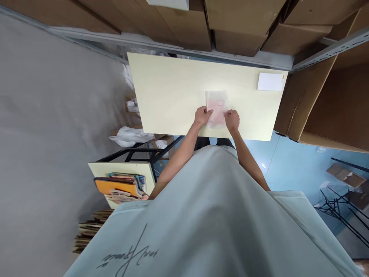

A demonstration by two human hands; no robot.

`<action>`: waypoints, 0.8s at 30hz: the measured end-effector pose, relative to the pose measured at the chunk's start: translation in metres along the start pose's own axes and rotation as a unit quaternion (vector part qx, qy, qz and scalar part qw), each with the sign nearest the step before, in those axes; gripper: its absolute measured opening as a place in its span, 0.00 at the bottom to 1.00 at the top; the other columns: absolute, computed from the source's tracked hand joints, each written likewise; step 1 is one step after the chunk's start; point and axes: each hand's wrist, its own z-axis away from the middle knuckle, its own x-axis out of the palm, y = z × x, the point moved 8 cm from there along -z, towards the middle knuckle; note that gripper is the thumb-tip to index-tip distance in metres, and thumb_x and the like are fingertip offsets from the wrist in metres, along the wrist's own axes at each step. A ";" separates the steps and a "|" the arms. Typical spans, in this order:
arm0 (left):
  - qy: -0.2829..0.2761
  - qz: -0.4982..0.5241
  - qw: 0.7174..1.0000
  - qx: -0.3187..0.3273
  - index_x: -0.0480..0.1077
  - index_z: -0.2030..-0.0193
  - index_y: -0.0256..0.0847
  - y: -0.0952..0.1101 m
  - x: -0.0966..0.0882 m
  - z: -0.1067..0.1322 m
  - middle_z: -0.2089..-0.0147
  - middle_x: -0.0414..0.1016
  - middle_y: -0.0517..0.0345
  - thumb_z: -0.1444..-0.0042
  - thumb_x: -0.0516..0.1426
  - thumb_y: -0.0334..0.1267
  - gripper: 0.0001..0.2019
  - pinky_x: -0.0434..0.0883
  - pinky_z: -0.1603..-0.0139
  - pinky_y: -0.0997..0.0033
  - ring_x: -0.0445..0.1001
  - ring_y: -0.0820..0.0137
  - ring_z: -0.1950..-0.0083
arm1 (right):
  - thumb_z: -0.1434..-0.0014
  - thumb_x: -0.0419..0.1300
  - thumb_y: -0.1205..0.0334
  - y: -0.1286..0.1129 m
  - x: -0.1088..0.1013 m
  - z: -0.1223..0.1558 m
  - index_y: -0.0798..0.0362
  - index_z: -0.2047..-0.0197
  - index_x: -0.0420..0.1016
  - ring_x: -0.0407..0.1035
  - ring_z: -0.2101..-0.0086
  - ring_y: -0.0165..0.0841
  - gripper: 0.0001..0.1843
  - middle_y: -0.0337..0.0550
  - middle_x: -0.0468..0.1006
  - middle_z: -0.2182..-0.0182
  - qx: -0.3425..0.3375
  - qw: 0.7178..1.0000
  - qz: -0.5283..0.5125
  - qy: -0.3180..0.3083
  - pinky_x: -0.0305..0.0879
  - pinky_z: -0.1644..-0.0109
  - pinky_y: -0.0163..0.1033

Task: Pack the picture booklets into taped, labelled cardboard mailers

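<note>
The left grip [203,115] and right grip [232,120] are pinching the pouch [216,104] by its side edges on the worktop [167,92]; it is looking light, limp, slippery.

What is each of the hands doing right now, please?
Left hand: closed on the pink packet at its left edge.
Right hand: at the packet's right edge; grip cannot be told.

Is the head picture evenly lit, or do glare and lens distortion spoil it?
Head view: soft, even light, no hard glare on the cream table; the wide lens slants the shelf rail; the pink packet held by the left hand and right hand looks washed out, its print unreadable.
</note>
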 end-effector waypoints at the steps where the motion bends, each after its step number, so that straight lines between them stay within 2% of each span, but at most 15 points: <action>1: -0.015 0.029 0.999 -0.011 0.64 0.69 0.48 0.003 -0.002 0.005 0.69 0.73 0.62 0.38 0.69 0.44 0.17 0.77 0.51 0.60 0.76 0.63 0.62 | 0.29 0.66 0.60 -0.002 -0.004 0.001 0.48 0.60 0.76 0.81 0.51 0.42 0.06 0.52 0.85 0.48 0.004 1.000 -0.021 -0.003 0.81 0.34 0.54; 2: -0.029 0.065 0.997 -0.027 0.68 0.66 0.47 0.007 -0.004 0.012 0.67 0.76 0.61 0.39 0.70 0.44 0.15 0.78 0.51 0.61 0.77 0.64 0.61 | 0.31 0.68 0.60 -0.005 -0.010 0.004 0.48 0.57 0.77 0.82 0.49 0.42 0.04 0.53 0.86 0.46 0.011 0.999 -0.049 -0.006 0.81 0.33 0.53; 3: -0.044 0.103 0.993 -0.041 0.71 0.62 0.46 0.011 -0.007 0.019 0.65 0.80 0.60 0.41 0.71 0.46 0.14 0.79 0.51 0.62 0.78 0.64 0.60 | 0.33 0.71 0.60 -0.008 -0.015 0.008 0.49 0.54 0.78 0.82 0.47 0.42 0.08 0.55 0.86 0.44 0.019 0.996 -0.086 -0.012 0.81 0.33 0.53; 6: -0.081 0.204 0.975 -0.042 0.76 0.55 0.42 0.029 -0.022 0.044 0.59 0.86 0.54 0.46 0.75 0.52 0.22 0.82 0.47 0.59 0.83 0.63 0.57 | 0.44 0.81 0.51 -0.028 -0.024 0.030 0.51 0.46 0.79 0.83 0.43 0.44 0.28 0.56 0.88 0.41 0.018 0.969 -0.230 -0.093 0.83 0.36 0.51; 9: -0.093 0.269 0.959 -0.018 0.78 0.52 0.42 0.040 -0.042 0.067 0.56 0.89 0.48 0.52 0.79 0.59 0.30 0.84 0.41 0.54 0.87 0.58 0.52 | 0.52 0.84 0.35 -0.060 -0.030 0.059 0.50 0.54 0.82 0.84 0.51 0.43 0.34 0.48 0.91 0.51 -0.039 0.932 -0.303 -0.196 0.84 0.44 0.48; 11: -0.087 0.291 0.953 0.003 0.79 0.50 0.42 0.043 -0.055 0.079 0.53 0.90 0.45 0.53 0.80 0.62 0.33 0.85 0.38 0.52 0.88 0.55 0.48 | 0.52 0.82 0.29 -0.078 -0.036 0.072 0.49 0.60 0.82 0.81 0.57 0.40 0.34 0.43 0.88 0.59 -0.073 0.928 -0.303 -0.206 0.82 0.49 0.45; 13: -0.062 0.284 0.957 0.006 0.80 0.48 0.41 0.040 -0.065 0.090 0.48 0.90 0.42 0.49 0.79 0.64 0.34 0.85 0.36 0.50 0.89 0.54 0.44 | 0.46 0.77 0.25 -0.094 -0.042 0.081 0.48 0.63 0.81 0.78 0.62 0.37 0.33 0.40 0.84 0.64 -0.108 0.938 -0.276 -0.182 0.79 0.53 0.43; 14: -0.025 0.265 0.964 0.001 0.80 0.45 0.41 0.037 -0.073 0.095 0.45 0.89 0.40 0.45 0.77 0.65 0.34 0.85 0.35 0.49 0.89 0.53 0.42 | 0.41 0.74 0.24 -0.102 -0.045 0.085 0.48 0.64 0.81 0.76 0.62 0.37 0.33 0.40 0.83 0.65 -0.133 0.945 -0.252 -0.162 0.78 0.54 0.43; 16: 0.096 0.191 0.977 0.014 0.79 0.38 0.43 0.038 -0.100 0.108 0.35 0.86 0.35 0.39 0.76 0.64 0.34 0.84 0.30 0.46 0.86 0.49 0.32 | 0.32 0.67 0.24 -0.123 -0.052 0.092 0.48 0.64 0.82 0.77 0.61 0.38 0.33 0.42 0.84 0.64 -0.203 0.955 -0.184 -0.116 0.77 0.52 0.44; 18: 0.203 0.082 0.971 0.093 0.76 0.29 0.46 0.060 -0.129 0.127 0.22 0.76 0.32 0.38 0.76 0.63 0.38 0.76 0.21 0.41 0.74 0.43 0.17 | 0.23 0.62 0.28 -0.149 -0.057 0.103 0.48 0.61 0.85 0.79 0.57 0.40 0.32 0.46 0.86 0.59 -0.291 0.947 -0.103 -0.095 0.77 0.49 0.45; 19: 0.221 0.023 0.963 0.154 0.75 0.25 0.47 0.077 -0.140 0.136 0.16 0.70 0.33 0.37 0.77 0.62 0.40 0.70 0.16 0.37 0.65 0.40 0.11 | 0.20 0.60 0.31 -0.162 -0.057 0.109 0.48 0.59 0.87 0.80 0.55 0.41 0.31 0.47 0.88 0.56 -0.334 0.935 -0.059 -0.100 0.76 0.48 0.45; 21: 0.178 -0.084 0.942 0.271 0.77 0.24 0.50 0.111 -0.150 0.149 0.12 0.64 0.38 0.36 0.76 0.61 0.38 0.56 0.09 0.30 0.49 0.36 0.06 | 0.16 0.57 0.38 -0.187 -0.054 0.121 0.48 0.53 0.91 0.82 0.52 0.43 0.28 0.49 0.89 0.51 -0.408 0.903 0.033 -0.128 0.75 0.48 0.44; 22: 0.143 -0.128 0.931 0.311 0.79 0.27 0.51 0.123 -0.154 0.151 0.12 0.66 0.41 0.34 0.75 0.60 0.34 0.50 0.08 0.26 0.48 0.35 0.05 | 0.15 0.56 0.41 -0.198 -0.052 0.127 0.49 0.50 0.91 0.82 0.51 0.43 0.27 0.50 0.90 0.49 -0.436 0.885 0.076 -0.143 0.74 0.48 0.44; 24: 0.082 -0.188 0.911 0.357 0.85 0.34 0.53 0.135 -0.163 0.151 0.20 0.78 0.46 0.29 0.71 0.57 0.22 0.44 0.07 0.23 0.58 0.37 0.08 | 0.13 0.54 0.46 -0.218 -0.048 0.135 0.49 0.46 0.92 0.83 0.50 0.43 0.26 0.50 0.90 0.46 -0.475 0.853 0.145 -0.160 0.73 0.49 0.43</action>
